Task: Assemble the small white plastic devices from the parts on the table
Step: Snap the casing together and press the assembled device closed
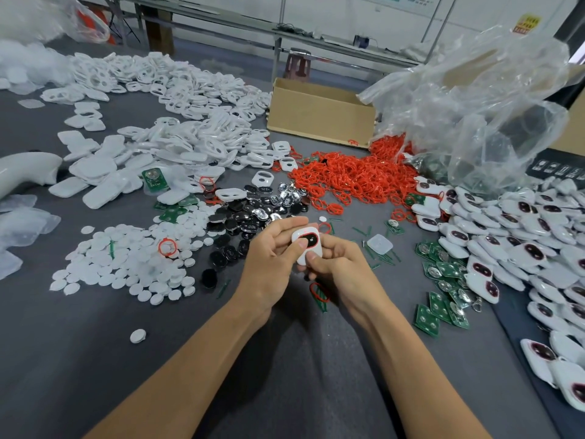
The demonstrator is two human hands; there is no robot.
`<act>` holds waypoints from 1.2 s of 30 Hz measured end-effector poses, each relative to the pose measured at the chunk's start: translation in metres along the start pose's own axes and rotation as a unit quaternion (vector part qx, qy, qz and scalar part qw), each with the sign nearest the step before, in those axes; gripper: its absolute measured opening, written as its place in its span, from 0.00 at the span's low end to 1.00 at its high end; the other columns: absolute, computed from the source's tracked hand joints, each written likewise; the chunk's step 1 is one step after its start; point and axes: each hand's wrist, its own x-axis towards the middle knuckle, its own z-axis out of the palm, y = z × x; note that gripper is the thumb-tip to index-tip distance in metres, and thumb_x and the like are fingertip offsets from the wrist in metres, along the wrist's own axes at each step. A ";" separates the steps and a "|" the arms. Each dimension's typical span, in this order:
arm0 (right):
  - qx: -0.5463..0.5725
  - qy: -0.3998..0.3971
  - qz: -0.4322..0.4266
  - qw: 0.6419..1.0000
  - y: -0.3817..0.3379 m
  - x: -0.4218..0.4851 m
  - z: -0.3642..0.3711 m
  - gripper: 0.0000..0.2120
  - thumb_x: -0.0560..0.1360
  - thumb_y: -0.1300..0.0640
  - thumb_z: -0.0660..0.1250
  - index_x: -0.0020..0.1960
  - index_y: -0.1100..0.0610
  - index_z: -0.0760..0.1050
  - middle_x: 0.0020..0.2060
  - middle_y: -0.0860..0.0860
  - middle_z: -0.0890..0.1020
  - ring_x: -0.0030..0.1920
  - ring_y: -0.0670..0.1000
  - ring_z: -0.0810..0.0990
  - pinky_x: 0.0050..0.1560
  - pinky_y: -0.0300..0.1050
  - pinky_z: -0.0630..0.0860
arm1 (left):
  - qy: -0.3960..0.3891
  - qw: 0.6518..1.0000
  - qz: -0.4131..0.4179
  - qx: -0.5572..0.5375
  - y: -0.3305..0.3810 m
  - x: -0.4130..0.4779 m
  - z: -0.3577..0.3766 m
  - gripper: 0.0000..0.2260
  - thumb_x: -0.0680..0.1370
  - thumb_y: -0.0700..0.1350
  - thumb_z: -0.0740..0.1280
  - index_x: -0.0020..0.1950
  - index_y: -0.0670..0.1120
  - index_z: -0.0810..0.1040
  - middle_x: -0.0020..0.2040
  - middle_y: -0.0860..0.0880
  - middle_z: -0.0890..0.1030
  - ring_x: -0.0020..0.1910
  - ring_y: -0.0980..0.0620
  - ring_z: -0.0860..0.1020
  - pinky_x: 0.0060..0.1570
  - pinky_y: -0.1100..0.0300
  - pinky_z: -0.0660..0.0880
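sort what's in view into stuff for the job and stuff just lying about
For the job: white device gripped by left hand and right hand, white shells, red rings, green circuit boards, white discs.
Lying about: cardboard box, clear plastic bag.

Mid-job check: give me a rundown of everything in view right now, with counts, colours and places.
white shells: many, white, heaped across the far left
white discs: many, white, near left
black oval pieces: many, black and silver, centre, just beyond the hands
red rings: large pile, red, centre right
green circuit boards: many, green, right of the hands
finished devices: many, white with dark windows, right edge
cardboard box: one, brown, far centre
clear plastic bag: one, clear, far right
table: one, grey, under everything
white device: one, white with dark window, held in both hands
left hand: grips the white device
right hand: grips the white device
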 end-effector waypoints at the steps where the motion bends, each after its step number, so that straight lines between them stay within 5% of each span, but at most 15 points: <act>1: 0.011 0.006 -0.001 1.000 0.000 0.000 0.000 0.11 0.76 0.73 0.58 0.54 0.68 0.76 0.35 0.58 0.78 0.33 0.49 0.75 0.34 0.37 0.70 | -0.002 1.000 0.000 -0.004 0.000 0.000 0.000 0.14 0.78 0.29 0.63 0.56 0.45 0.78 0.50 0.48 0.85 0.42 0.55 0.81 0.40 0.63 0.78; 18: 0.085 0.005 0.016 0.996 -0.004 -0.004 0.000 0.10 0.75 0.74 0.57 0.47 0.66 0.76 0.30 0.55 0.79 0.30 0.49 0.75 0.30 0.37 0.68 | -0.087 0.992 -0.036 -0.080 -0.002 0.002 -0.003 0.12 0.79 0.38 0.63 0.53 0.50 0.84 0.46 0.45 0.83 0.29 0.54 0.73 0.31 0.63 0.74; 23: 0.148 -0.063 0.031 0.986 -0.008 -0.004 -0.001 0.08 0.77 0.72 0.57 0.50 0.69 0.75 0.37 0.56 0.82 0.34 0.48 0.79 0.37 0.37 0.76 | -0.108 0.979 -0.089 -0.149 0.004 0.004 -0.004 0.12 0.73 0.49 0.66 0.52 0.50 0.85 0.56 0.48 0.83 0.42 0.52 0.76 0.30 0.64 0.72; 27: 0.135 -0.075 0.016 0.988 -0.008 -0.007 0.003 0.09 0.77 0.72 0.57 0.48 0.66 0.76 0.35 0.53 0.82 0.34 0.46 0.79 0.36 0.36 0.75 | -0.147 0.965 -0.115 -0.186 0.006 0.003 -0.008 0.14 0.74 0.48 0.67 0.58 0.46 0.81 0.59 0.47 0.82 0.39 0.56 0.78 0.31 0.64 0.72; 30: 0.135 -0.084 0.016 0.987 -0.010 -0.011 0.004 0.09 0.76 0.72 0.58 0.47 0.65 0.76 0.35 0.53 0.82 0.33 0.46 0.79 0.35 0.36 0.73 | -0.168 0.956 -0.132 -0.203 0.009 0.003 -0.013 0.14 0.74 0.46 0.63 0.56 0.46 0.83 0.56 0.47 0.83 0.35 0.56 0.78 0.32 0.62 0.71; 32: 0.142 -0.090 0.027 0.985 -0.011 -0.012 0.002 0.09 0.75 0.72 0.59 0.46 0.65 0.77 0.35 0.54 0.83 0.33 0.47 0.79 0.39 0.39 0.73 | -0.185 0.954 -0.132 -0.197 0.011 0.003 -0.015 0.12 0.71 0.47 0.72 0.52 0.48 0.85 0.53 0.48 0.83 0.35 0.56 0.77 0.34 0.61 0.69; 34: 0.149 -0.087 0.028 0.985 -0.012 -0.013 0.004 0.08 0.75 0.72 0.59 0.47 0.66 0.77 0.36 0.54 0.83 0.34 0.47 0.80 0.38 0.37 0.74 | -0.195 0.951 -0.129 -0.203 0.011 0.004 -0.016 0.18 0.64 0.51 0.78 0.52 0.48 0.85 0.53 0.49 0.83 0.38 0.56 0.79 0.35 0.62 0.70; 36: 0.128 -0.068 0.001 0.990 -0.011 -0.013 0.007 0.09 0.76 0.71 0.60 0.51 0.66 0.77 0.38 0.53 0.83 0.37 0.47 0.80 0.39 0.36 0.76 | -0.173 0.953 -0.126 -0.214 0.009 0.007 -0.016 0.14 0.67 0.45 0.76 0.52 0.48 0.86 0.53 0.49 0.84 0.44 0.54 0.82 0.37 0.62 0.75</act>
